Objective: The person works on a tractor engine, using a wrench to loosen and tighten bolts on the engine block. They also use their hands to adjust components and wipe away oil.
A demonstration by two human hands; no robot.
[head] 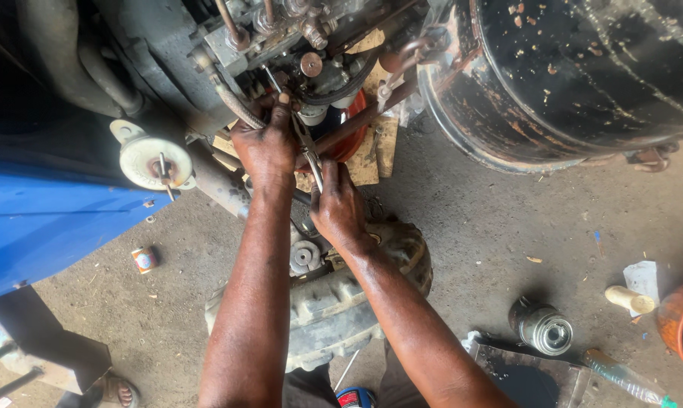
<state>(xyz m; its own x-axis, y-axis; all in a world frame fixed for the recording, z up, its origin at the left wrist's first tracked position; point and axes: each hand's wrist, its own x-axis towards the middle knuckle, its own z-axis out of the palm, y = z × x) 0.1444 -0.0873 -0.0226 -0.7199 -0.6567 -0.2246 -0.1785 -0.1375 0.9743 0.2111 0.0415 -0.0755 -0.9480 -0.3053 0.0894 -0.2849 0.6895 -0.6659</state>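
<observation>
Pliers (308,148) lie between the two hands, their long axis running from the handles low near the right hand (337,205) up and slightly leftward to the jaws, which point at the greasy engine block (281,38) just above the left hand (267,145). The right hand is closed around the handles, fingers curled over the metal, so it sits at the near end of the tool; the left hand is further up, nearer the tip, its fingers pressed together and bent against a braided hose (237,107) and the fittings beside it. Whether the left fingers actually pinch a small part there is hard to tell, since grime and shadow hide the tips. Both forearms reach forward side by side over a worn tyre (334,302) on the dirt floor (507,219). A black drum (583,75) stands to the right, well apart from the hands.
</observation>
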